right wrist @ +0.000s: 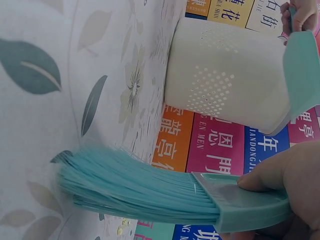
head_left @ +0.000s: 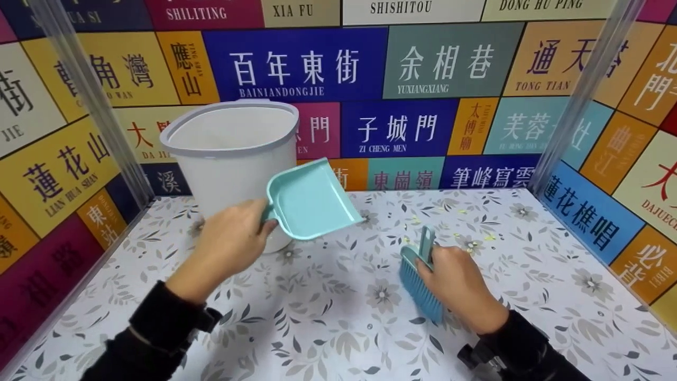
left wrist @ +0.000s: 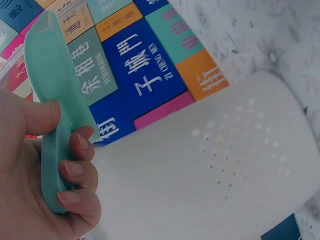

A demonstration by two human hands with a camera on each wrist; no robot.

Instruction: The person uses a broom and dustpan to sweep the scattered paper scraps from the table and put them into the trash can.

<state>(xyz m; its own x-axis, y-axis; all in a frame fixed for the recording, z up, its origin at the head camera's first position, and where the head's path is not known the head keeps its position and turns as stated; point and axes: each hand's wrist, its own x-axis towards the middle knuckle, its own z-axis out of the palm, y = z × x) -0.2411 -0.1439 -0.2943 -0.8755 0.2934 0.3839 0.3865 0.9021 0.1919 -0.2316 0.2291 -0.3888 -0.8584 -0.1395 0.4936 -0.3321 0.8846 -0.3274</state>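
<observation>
My left hand [head_left: 232, 238] grips the handle of a mint-green dustpan [head_left: 314, 198], its fingers wrapped round it in the left wrist view. The dustpan is raised beside the white waste bin [head_left: 227, 182], overlapping its right side in the head view, with its wide edge towards the right. My right hand [head_left: 460, 280] holds a teal hand brush [head_left: 420, 286], thumb on its body in the right wrist view. The brush's bristles [right wrist: 135, 187] point down at the tabletop, their ends blurred. Small yellow scraps [head_left: 472, 244] lie on the table beyond my right hand.
The table [head_left: 338, 328] wears a white cover with grey flowers and leaves. Colourful printed panels [head_left: 296, 63] rise behind and on both sides, with clear corner posts [head_left: 587, 100]. The bin stands at the back left, close to the rear panel.
</observation>
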